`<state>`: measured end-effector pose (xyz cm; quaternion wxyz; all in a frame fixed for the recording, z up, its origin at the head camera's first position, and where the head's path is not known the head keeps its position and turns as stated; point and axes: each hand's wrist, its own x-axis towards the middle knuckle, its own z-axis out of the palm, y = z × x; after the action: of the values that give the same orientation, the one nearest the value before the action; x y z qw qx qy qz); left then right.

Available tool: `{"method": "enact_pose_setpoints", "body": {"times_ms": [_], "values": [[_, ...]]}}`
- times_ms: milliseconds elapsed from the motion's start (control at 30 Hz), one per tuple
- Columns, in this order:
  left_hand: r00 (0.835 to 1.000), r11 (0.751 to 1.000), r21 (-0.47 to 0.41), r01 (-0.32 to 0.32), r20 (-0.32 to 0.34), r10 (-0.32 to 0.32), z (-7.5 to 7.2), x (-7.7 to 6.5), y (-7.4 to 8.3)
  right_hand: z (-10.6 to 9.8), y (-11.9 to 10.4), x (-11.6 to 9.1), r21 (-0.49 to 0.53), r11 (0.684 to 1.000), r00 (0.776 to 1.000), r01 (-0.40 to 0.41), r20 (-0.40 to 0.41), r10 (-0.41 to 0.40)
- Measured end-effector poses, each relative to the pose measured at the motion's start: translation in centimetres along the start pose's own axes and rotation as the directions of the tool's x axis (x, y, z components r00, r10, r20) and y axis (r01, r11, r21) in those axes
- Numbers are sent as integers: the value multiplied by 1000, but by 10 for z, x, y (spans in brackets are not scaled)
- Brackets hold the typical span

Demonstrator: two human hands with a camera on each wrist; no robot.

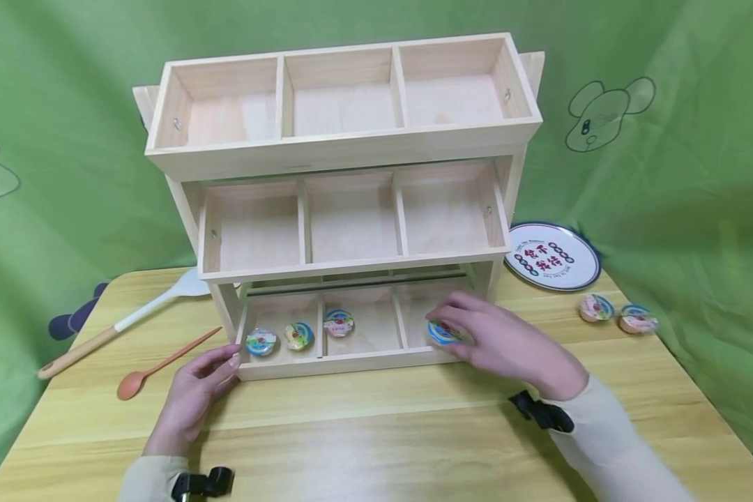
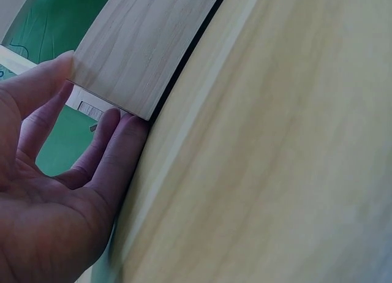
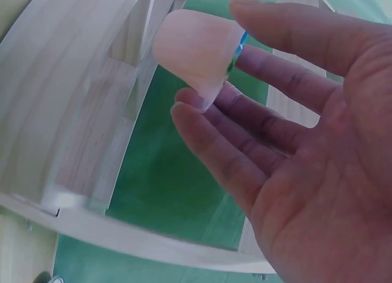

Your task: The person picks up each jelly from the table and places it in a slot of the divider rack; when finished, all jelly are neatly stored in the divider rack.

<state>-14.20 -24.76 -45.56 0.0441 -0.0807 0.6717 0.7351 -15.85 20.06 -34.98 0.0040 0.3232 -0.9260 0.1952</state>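
A small jelly cup with a blue-edged lid [image 1: 442, 332] is pinched by my right hand [image 1: 496, 338] over the right compartment of the bottom tray [image 1: 364, 364]. In the right wrist view the pale pink body of the jelly cup [image 3: 193, 44] sticks out between thumb and fingers. My left hand [image 1: 194, 390] grips the front left corner of that tray; the left wrist view has the thumb at the upper edge of the wooden board [image 2: 141, 44] and fingers at its lower corner. Two cups, one yellow-lidded [image 1: 298, 336], one blue-edged [image 1: 261, 341], lie in the left compartment. A pink-lidded cup [image 1: 339, 323] sits in the middle one.
Above rise the middle tray [image 1: 358, 265] and top tray [image 1: 345, 150] of the wooden rack, each with three compartments. Two jelly cups, one nearer [image 1: 596, 307] and one farther right [image 1: 638, 318], lie near a plate [image 1: 552, 256]. At left are a spatula [image 1: 144, 310] and an orange spoon [image 1: 132, 384].
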Motion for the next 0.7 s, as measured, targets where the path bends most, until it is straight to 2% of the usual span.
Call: {"method": "enact_pose_setpoints", "body": {"times_ms": [200, 700], "values": [[1000, 1000, 1, -4, -2, 4, 0, 0, 1, 1, -4, 11, 18, 998, 999, 53, 7, -53], [1000, 1000, -7, -14, 7, 14, 0, 0, 0, 11, -18, 36, -1, 998, 998, 65, 16, -65]]}}
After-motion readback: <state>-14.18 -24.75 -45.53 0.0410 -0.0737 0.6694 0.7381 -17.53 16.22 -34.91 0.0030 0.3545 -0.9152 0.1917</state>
